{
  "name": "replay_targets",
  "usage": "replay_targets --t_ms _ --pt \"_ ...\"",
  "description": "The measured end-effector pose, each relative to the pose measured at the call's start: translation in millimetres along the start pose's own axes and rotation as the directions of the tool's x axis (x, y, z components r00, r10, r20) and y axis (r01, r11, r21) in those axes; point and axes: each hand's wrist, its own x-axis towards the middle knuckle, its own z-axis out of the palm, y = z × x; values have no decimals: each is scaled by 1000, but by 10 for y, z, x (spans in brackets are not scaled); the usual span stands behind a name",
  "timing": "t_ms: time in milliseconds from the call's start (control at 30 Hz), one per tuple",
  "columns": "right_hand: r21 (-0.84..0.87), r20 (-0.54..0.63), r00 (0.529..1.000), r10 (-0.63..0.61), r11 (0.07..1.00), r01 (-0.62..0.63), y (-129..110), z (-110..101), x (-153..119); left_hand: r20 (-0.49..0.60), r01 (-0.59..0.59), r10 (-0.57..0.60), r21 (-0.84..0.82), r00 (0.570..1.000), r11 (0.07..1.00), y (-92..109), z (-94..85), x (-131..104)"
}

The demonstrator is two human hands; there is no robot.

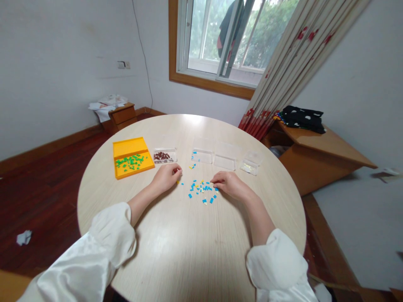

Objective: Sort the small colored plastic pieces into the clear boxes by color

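Small blue, yellow and pale pieces [206,188] lie scattered on the round wooden table [176,251]. At the right edge of this scatter is my right hand [230,183], its fingers closed together at the pieces; what they pinch is too small to name. My left hand [167,177] rests left of the scatter, fingers curled together, beside a yellow piece [178,182]; anything between the fingertips cannot be made out. Behind the scatter stands a clear box [202,156] with a few blue pieces inside.
An open orange case [134,157] with green pieces and a clear box of brown pieces [165,155] stand at the left. Two more clear boxes [224,162] [249,167] are at the right. Beyond the table are a window, a curtain [299,54] and a tilted wooden cabinet [317,155].
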Motion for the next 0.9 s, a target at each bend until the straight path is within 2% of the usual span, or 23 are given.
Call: replay_targets --t_ms 333,567,900 --pt "-95 -90 996 4 995 -12 51 82 65 2 -7 7 3 1000 1000 6 17 -6" --pt "-109 -85 996 -30 994 21 23 80 45 3 0 0 0 1000 1000 -7 21 1" --pt "-115 -175 982 77 989 -98 95 90 63 6 6 -6 4 1000 1000 9 10 -10"
